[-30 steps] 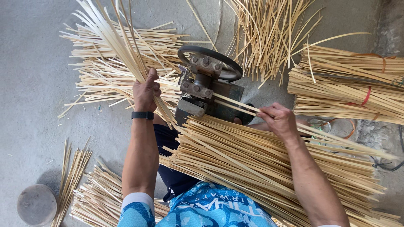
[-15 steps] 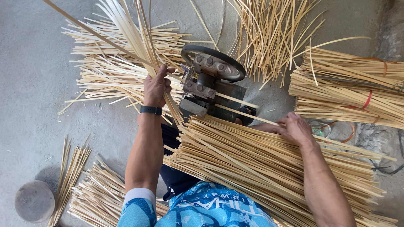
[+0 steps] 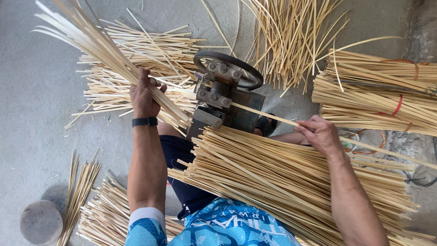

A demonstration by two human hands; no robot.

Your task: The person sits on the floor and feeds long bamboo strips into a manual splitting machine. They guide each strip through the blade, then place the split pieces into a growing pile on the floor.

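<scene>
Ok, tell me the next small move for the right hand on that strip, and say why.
Probably push the strip a little further into the machine. The right hand pinches it close to the machine, its front end already sits at the rollers, and its long tail trails behind across the pile. The left hand already grips a bundle.

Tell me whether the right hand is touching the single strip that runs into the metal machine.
Touching. The head view shows the right hand with its fingers closed around the single strip, which runs from the hand into the metal machine.
</scene>
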